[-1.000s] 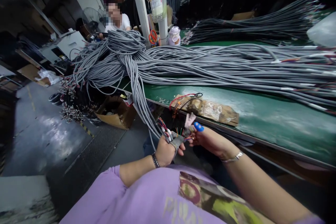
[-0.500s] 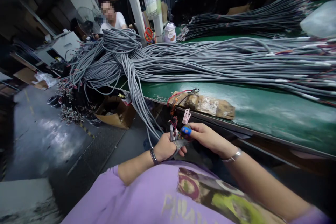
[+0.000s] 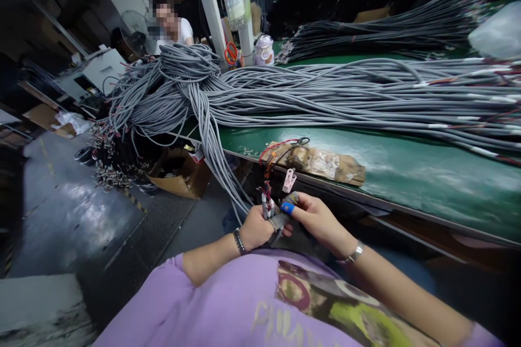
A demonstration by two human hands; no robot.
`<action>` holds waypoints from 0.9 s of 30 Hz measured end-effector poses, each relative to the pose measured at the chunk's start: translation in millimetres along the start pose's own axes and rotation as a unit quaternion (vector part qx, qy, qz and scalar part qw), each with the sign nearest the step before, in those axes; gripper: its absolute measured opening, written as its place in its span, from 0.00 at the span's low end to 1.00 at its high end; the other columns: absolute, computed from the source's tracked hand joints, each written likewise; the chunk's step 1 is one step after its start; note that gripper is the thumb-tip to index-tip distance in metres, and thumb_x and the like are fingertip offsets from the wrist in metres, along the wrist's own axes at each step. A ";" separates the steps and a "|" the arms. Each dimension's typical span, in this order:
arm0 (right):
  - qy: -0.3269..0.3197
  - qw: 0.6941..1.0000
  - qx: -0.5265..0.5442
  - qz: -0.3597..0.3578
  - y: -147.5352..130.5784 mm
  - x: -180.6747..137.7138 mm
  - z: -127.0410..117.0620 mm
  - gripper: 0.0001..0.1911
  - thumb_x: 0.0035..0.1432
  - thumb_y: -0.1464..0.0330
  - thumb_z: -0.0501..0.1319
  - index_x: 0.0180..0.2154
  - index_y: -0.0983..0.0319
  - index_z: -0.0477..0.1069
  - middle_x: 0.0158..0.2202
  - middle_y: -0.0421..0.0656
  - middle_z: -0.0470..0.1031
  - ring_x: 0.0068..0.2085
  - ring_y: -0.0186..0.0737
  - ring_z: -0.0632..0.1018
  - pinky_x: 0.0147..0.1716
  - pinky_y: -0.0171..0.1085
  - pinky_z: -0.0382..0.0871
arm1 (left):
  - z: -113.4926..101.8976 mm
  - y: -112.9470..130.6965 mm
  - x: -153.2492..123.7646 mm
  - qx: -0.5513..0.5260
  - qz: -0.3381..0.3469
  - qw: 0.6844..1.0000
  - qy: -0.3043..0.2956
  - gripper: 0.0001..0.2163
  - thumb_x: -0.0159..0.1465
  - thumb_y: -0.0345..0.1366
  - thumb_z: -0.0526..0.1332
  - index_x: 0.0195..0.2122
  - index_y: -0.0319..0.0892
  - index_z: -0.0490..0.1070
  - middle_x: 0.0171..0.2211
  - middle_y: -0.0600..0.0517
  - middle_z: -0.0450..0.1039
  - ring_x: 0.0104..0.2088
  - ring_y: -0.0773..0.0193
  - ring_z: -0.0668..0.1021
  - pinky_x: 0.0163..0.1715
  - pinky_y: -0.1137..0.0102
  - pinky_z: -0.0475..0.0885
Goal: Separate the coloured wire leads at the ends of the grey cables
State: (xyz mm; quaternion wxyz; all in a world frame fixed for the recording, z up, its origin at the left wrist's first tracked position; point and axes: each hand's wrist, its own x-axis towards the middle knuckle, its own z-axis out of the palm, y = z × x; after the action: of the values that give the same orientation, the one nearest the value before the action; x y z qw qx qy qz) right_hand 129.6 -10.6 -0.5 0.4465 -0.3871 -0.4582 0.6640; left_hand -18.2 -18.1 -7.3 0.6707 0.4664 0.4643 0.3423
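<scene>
My left hand (image 3: 257, 229) is closed around a bundle of grey cables (image 3: 228, 173) that runs down to it from the bench. White-sleeved cable ends (image 3: 268, 207) with thin coloured wires stick up from its grip. My right hand (image 3: 319, 220) is beside it, thumb and index finger pinched together at the cable ends. Its thumb has a blue wrap, and its index finger seems wrapped in something greyish. What lies between those fingertips is too small to make out. Just above hangs a pink clothes peg (image 3: 289, 180), near a wooden block (image 3: 334, 165) with red and black wires.
Long grey cables (image 3: 309, 92) cover much of the green bench (image 3: 407, 168), a coil lying on their left end. Behind are dark cables (image 3: 386, 21), red-handled scissors (image 3: 231, 53) and a white post (image 3: 207, 5). A cardboard box (image 3: 179, 179) sits below; a person (image 3: 179, 32) is at the far left.
My right hand has shifted slightly left and changed its finger position, with the wrist lower. My left hand keeps its grip on the cables almost in place.
</scene>
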 end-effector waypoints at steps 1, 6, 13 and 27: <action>-0.006 1.000 -0.011 0.004 -0.6 1.3 0.2 0.16 0.47 0.58 0.70 0.25 0.59 0.67 0.17 0.37 0.69 0.17 0.34 0.70 0.18 0.35 0.63 | -0.3 -0.3 -0.7 0.005 0.001 1.000 -0.001 0.21 0.48 0.53 0.70 0.25 0.37 0.71 0.19 0.50 0.73 0.21 0.63 0.77 0.23 0.71 0.71; -0.027 1.000 -0.001 0.000 -3.7 4.4 4.3 0.16 0.49 0.57 0.69 0.27 0.59 0.66 0.17 0.37 0.69 0.18 0.35 0.71 0.20 0.35 0.64 | -3.3 -10.6 0.7 -0.037 0.016 0.998 0.054 0.22 0.51 0.55 0.67 0.27 0.37 0.71 0.21 0.48 0.75 0.21 0.63 0.77 0.21 0.72 0.69; 0.008 1.000 0.021 0.015 -3.5 7.1 10.4 0.20 0.46 0.54 0.70 0.26 0.59 0.65 0.17 0.37 0.67 0.19 0.34 0.68 0.22 0.37 0.65 | -2.7 -17.7 4.0 -0.113 0.032 0.988 0.104 0.21 0.52 0.53 0.67 0.29 0.37 0.70 0.21 0.48 0.76 0.20 0.63 0.78 0.18 0.74 0.68; 0.072 0.996 -0.042 0.012 17.4 5.1 -6.9 0.20 0.41 0.53 0.72 0.23 0.62 0.71 0.21 0.38 0.66 0.24 0.32 0.64 0.24 0.34 0.59 | -2.5 -7.4 3.5 -0.153 0.035 0.978 0.141 0.20 0.50 0.50 0.68 0.28 0.38 0.67 0.17 0.54 0.71 0.15 0.68 0.73 0.14 0.77 0.63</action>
State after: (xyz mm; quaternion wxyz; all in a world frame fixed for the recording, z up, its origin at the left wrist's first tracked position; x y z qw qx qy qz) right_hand 130.3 -7.1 -19.6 0.4538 -0.4576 -0.4477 0.6198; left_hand -19.2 -16.7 -15.7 0.6496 0.3214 0.4794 0.4949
